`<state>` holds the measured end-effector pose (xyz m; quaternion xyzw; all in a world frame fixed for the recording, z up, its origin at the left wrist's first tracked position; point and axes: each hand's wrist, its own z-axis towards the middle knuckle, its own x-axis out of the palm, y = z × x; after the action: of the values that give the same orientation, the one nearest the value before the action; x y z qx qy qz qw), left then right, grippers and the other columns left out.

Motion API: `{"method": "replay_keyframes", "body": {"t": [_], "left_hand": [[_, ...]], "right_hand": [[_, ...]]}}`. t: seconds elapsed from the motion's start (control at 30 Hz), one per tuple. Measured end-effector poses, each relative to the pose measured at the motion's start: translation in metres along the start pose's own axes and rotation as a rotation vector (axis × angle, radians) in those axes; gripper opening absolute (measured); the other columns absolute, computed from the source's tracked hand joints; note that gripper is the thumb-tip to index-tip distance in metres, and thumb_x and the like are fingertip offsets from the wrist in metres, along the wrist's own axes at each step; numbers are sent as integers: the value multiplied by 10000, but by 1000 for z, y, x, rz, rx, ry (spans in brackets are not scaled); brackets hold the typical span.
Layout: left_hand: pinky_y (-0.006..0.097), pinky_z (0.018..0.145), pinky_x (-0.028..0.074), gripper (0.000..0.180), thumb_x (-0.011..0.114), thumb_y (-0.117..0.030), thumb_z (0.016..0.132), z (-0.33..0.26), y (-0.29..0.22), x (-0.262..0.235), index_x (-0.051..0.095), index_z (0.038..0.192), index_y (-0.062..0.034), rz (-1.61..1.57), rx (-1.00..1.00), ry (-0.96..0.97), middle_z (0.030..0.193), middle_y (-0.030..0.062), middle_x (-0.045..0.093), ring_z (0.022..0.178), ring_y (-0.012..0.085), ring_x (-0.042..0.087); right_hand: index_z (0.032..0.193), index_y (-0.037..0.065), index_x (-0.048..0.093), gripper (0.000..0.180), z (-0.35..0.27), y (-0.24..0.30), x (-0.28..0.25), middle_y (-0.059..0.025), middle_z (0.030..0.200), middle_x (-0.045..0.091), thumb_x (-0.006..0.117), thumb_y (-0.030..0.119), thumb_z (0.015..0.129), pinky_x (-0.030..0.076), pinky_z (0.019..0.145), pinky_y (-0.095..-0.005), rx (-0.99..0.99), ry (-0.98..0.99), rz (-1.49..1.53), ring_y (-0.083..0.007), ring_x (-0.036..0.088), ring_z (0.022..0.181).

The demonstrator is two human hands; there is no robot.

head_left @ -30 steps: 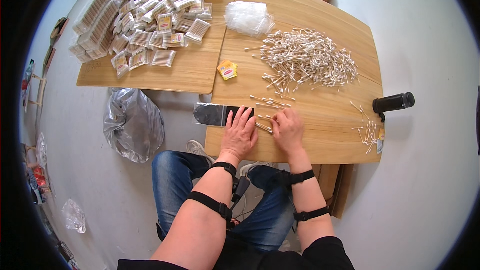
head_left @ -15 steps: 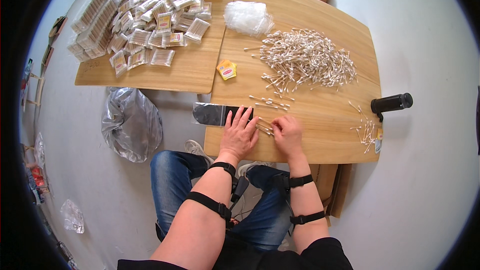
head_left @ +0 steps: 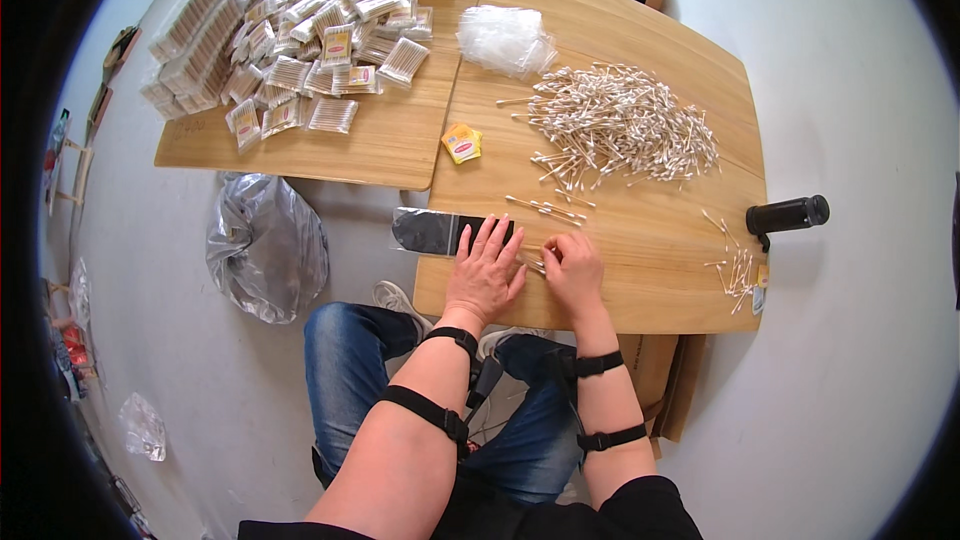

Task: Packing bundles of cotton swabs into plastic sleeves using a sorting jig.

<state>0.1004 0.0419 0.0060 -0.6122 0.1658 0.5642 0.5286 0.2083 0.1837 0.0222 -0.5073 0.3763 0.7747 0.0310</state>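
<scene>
The wooden table [head_left: 640,270] carries a cotton swab pile [head_left: 620,125], with a clear bag heap [head_left: 505,38] behind the pile, a small yellow packet [head_left: 462,143] left of it, and a black cylinder [head_left: 788,215] right of it.

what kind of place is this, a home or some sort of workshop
Probably a small hand-packing workshop. A loose heap of white-tipped wooden cotton swabs lies on the light wooden table, many filled clear swab packets are piled on the neighbouring table, and a stack of empty clear plastic bags sits nearby.
</scene>
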Motion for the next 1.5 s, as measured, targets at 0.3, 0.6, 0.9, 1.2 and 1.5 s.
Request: {"method": "replay_keyframes", "body": {"t": [0.3,0.6,0.9,1.2,1.5], "left_hand": [[507,1185,189,542,611,-372,883,1,-2,-1,529,1387,-191,22,19,35,1531,113,384,1448,283,297],[500,1193,184,521,593,-399,894,-1,-1,-1,555,1361,-170,46,5,20,1535,101,381,1456,260,288],[494,1196,182,526,589,-398,897,0,1,5,557,1358,-145,22,1,-15,1542,101,374,1455,247,292],[486,1188,193,544,604,-358,891,3,-4,1,526,1374,-120,9,18,4,1531,107,389,1442,259,316],[491,1197,173,540,575,-407,907,-3,3,5,535,1384,-157,61,-16,-1,1539,104,379,1459,247,286]], "right_hand": [[884,88,658,105,20,-13,-10,-100,869,594,710,97,793,483,738,-415,68,-205,-101,-316,594,826],[865,73,637,92,24,11,-2,-103,867,603,702,92,802,486,749,-416,76,-4,137,-319,601,840],[878,71,634,89,29,0,7,-109,894,612,691,95,814,485,749,-427,-69,-29,-28,-318,602,851],[905,78,658,103,37,-22,-6,-102,892,615,701,121,822,484,766,-427,131,-210,-18,-326,598,884],[885,79,652,101,26,-1,-8,-106,885,611,705,121,809,487,768,-422,59,66,111,-320,596,884]]}}
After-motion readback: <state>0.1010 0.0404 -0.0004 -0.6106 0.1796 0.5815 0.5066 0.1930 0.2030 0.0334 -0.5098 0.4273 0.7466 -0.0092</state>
